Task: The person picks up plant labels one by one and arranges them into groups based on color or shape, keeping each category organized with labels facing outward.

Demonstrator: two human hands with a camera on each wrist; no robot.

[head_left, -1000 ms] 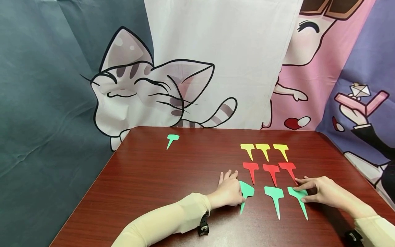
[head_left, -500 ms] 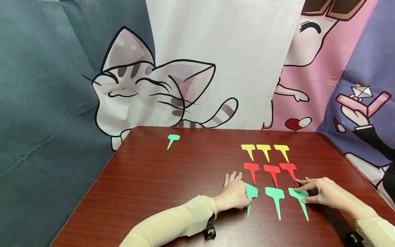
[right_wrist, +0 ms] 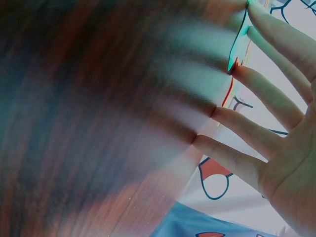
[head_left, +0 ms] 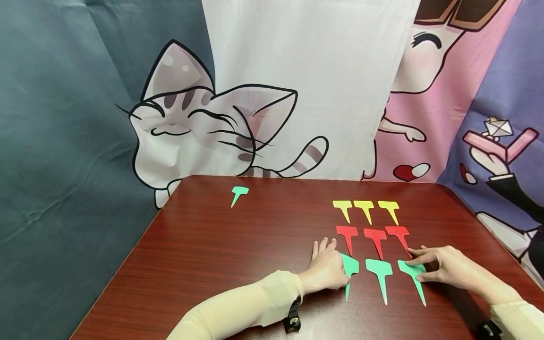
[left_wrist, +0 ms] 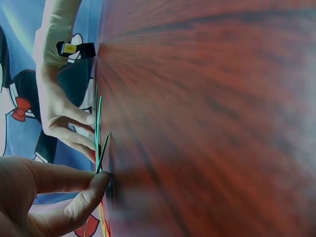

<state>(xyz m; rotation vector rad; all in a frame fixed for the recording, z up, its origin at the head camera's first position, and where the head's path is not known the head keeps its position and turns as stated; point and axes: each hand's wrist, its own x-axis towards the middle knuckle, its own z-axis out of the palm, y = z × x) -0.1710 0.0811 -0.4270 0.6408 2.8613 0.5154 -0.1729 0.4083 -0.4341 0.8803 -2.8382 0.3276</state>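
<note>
My left hand (head_left: pixel 326 271) pinches a green T-shaped plant label (head_left: pixel 350 265) between thumb and index finger, low over the table. In the left wrist view that label (left_wrist: pixel 104 150) appears edge-on and tilted at the fingertips. A second green label (head_left: pixel 379 269) lies just to its right. Farther right, my right hand (head_left: pixel 452 269) rests thumb and fingertips on the rightmost green label (head_left: pixel 412 269), near the tip of a red label (head_left: pixel 397 231). The right wrist view has this hand's fingers (right_wrist: pixel 252 131) spread and fairly straight, tips on the tabletop.
Behind the green labels lie a row of red labels (head_left: pixel 375 234) and, farther back, a row of yellow labels (head_left: pixel 363 205). A lone green label (head_left: pixel 240 191) sits at the back left of the brown table (head_left: pixel 204 236). A printed cartoon curtain (head_left: pixel 255 56) hangs behind.
My left hand has moved right with the green label, bringing it closer to the middle green one. The right hand stays in place. The head view has shifted slightly.
</note>
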